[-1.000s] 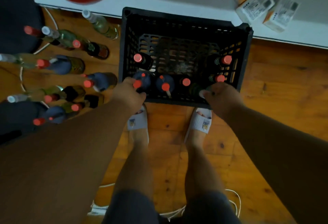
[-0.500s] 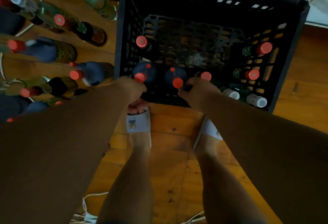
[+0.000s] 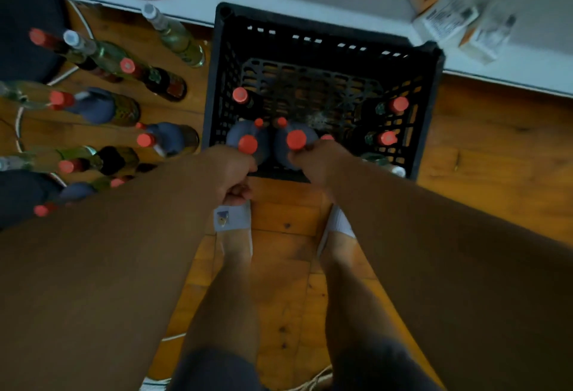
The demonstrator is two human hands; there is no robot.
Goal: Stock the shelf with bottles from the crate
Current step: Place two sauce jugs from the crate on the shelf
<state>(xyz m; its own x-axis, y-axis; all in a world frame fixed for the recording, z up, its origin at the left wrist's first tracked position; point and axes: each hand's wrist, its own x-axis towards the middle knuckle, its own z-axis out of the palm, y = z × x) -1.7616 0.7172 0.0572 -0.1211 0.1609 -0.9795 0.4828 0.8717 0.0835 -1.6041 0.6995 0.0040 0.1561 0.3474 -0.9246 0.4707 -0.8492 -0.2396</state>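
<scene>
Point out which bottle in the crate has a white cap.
The clear bottle in the crate's near right corner, beside the right hand; every other visible cap there is red.

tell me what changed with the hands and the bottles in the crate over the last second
The right hand moved left from the clear bottles at the near right corner of the black plastic crate and now grips the right of the two blue-wrapped, red-capped bottles. The left hand stayed on the left blue-wrapped bottle. Neither bottle has clearly been lifted. The other crate bottles and the bottles standing on the wooden floor kept their places.
</scene>
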